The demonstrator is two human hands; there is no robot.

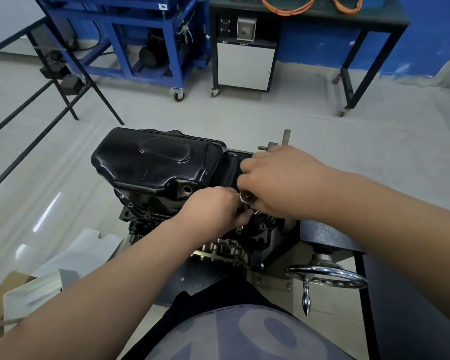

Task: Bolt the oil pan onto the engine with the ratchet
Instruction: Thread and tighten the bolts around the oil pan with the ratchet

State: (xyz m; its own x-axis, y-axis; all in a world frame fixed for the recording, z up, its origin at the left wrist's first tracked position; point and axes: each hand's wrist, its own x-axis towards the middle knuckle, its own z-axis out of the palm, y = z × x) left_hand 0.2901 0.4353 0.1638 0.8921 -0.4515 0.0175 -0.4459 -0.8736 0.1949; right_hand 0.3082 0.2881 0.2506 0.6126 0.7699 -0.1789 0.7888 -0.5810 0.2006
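The glossy black pressed-metal oil pan (pixel 156 165) was seen sitting bottom-up on top of the dark engine block (pixel 260 233), its flange laid along the block's upper edge, and the whole lot was carried on a grey metal engine stand (pixel 322 236) right in front of the person. Both hands were brought together at the near right corner of the pan. The right hand (pixel 278 180) was curled down over the round head of the chrome ratchet (pixel 246 198), knuckles up, with the head gripped under the fingers and only a sliver of shiny metal left showing. The left hand (pixel 213 206) was pressed in just beside it from the left, its fingers closed tight around the part of the ratchet below the head; exactly what was pinched there could not be told, as it was hidden by the fingers. A threaded drain hole (pixel 186 189) was shown on the pan's near face, just left of the left hand. A chrome handwheel (pixel 327 276) with a dangling handle was seen on the stand, low on the right. On the pale floor (pixel 218 113) to the left, an open white cardboard box (pixel 37 289) was laid. Further back, a blue steel cart (pixel 130 48) on castors and a white-fronted cabinet (pixel 244 66) were parked, with orange cables (pixel 289 7) coiled on the dark tabletop (pixel 374 18) above.
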